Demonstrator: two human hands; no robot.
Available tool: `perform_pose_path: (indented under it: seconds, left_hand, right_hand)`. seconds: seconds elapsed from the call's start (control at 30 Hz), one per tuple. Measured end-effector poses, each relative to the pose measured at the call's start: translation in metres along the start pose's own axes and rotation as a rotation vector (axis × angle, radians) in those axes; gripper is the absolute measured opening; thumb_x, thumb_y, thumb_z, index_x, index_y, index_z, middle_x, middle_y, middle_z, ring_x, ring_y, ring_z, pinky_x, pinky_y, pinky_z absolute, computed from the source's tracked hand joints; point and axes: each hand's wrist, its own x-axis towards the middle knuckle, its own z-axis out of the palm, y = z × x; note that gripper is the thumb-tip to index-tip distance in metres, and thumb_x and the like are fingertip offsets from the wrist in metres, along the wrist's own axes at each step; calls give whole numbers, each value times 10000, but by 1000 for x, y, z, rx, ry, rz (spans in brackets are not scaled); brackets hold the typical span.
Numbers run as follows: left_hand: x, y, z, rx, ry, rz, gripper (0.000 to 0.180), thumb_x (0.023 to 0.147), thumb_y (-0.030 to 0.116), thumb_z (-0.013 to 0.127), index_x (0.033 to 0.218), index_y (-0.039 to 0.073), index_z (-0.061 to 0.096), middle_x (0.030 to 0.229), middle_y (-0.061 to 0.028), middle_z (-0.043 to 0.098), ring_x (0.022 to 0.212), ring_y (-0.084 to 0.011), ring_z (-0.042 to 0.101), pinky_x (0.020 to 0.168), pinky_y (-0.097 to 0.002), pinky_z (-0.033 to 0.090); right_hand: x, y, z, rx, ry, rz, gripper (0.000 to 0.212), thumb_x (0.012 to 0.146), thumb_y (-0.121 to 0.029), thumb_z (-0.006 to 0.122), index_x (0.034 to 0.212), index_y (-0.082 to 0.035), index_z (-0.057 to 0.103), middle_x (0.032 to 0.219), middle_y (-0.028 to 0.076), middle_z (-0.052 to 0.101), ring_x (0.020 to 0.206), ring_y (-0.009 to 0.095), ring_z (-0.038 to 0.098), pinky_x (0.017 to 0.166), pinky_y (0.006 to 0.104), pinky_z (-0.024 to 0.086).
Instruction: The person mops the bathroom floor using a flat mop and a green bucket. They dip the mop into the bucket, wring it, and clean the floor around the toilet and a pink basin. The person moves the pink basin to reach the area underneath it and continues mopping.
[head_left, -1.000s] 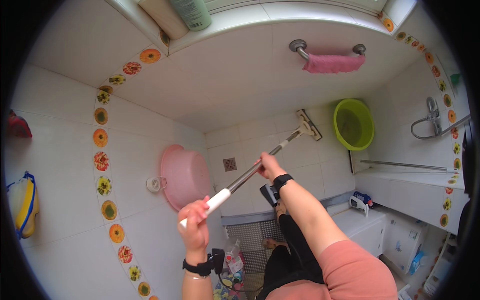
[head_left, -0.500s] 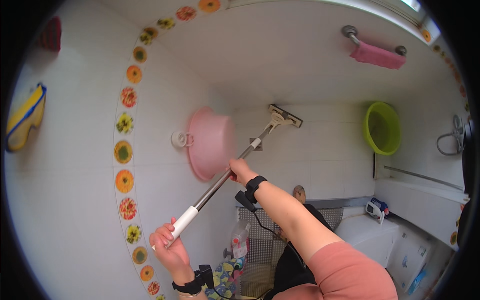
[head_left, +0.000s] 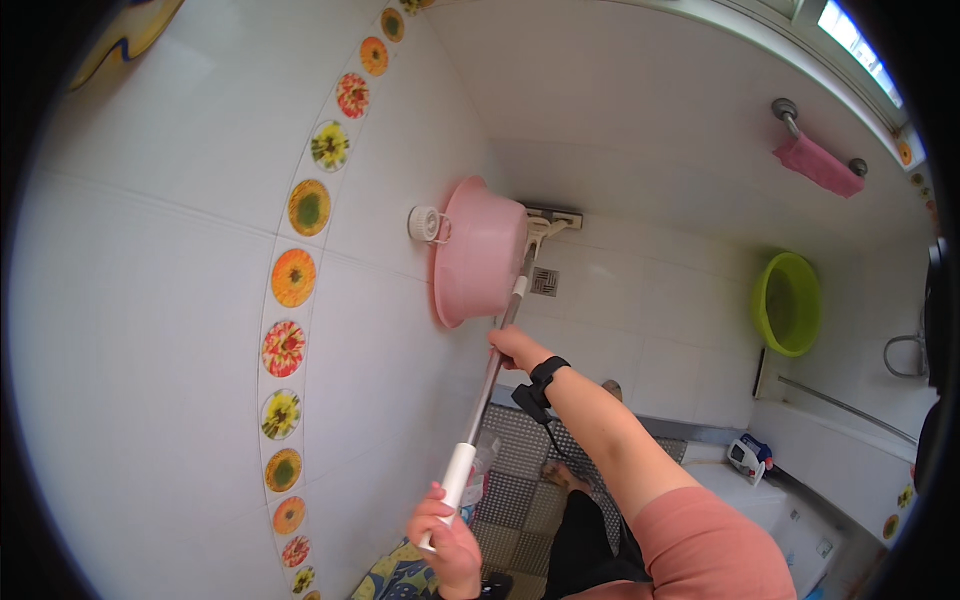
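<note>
Mop [head_left: 484, 402] swings left across floor [head_left: 650, 300], its head [head_left: 562, 217] now beyond drain [head_left: 544, 282], partly hidden by pink basin [head_left: 478, 255] | left hand [head_left: 448, 543] low, clamped round white grip [head_left: 458, 474] | right hand [head_left: 520, 348] clamped on metal shaft farther up, forearm stretched forward and leftward, black strap [head_left: 548, 372] at wrist

1. Mop pole [head_left: 484, 405], centre: bare metal, smooth and shiny.
2. Mop grip [head_left: 458, 475], lower centre: smooth white plastic look.
3. Mop head [head_left: 543, 230], upper centre: off-white, plastic-looking.
4. Pink basin [head_left: 480, 255], left of centre: smooth plastic, softly glossy.
5. Green tub [head_left: 788, 305], right: smooth plastic look.
6. Wall tiles [head_left: 170, 340], left: smooth, glazed-looking, with a soft sheen.
7. Floor drain [head_left: 544, 282], centre: metal-looking, patterned.
8. Pink towel [head_left: 818, 166], upper right: matt cloth.
9. Mat [head_left: 508, 462], lower centre: grey, rough-textured.
10. Sleeve [head_left: 700, 535], lower right: matt salmon cloth.
</note>
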Motion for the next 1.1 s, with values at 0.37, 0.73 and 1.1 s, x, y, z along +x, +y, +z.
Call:
perform_pose_path:
  seconds: [0.37, 0.73, 1.1]
  left_hand:
    - [-55, 1, -52, 22, 98, -138, 122, 903, 170, 472, 854, 70, 422, 842, -61, 483, 937, -244, 491, 1016, -496, 298]
    - [-169, 78, -177, 135, 251, -217, 68, 893, 101, 426, 840, 59, 417, 816, -66, 456, 903, -242, 480, 971, -491, 331]
    - [-227, 167, -236, 193, 279, -182, 112, 879, 131, 466, 806, 50, 439, 787, -88, 482, 870, -257, 504, 946, -498, 362]
  right_hand:
    - [-24, 63, 26, -13, 20, 72, 183, 788, -180, 505, 819, -1, 526, 642, 99, 565, 444, 192, 508, 374, 307, 375]
    - [-111, 206, 132, -132, -16, 240, 265, 813, -242, 491, 805, 15, 550, 643, 93, 593, 455, 206, 556, 398, 336, 453]
    - [-208, 269, 195, -179, -207, 359, 309, 822, -293, 523, 923, -4, 562, 722, 99, 610, 534, 231, 598, 442, 368, 501]
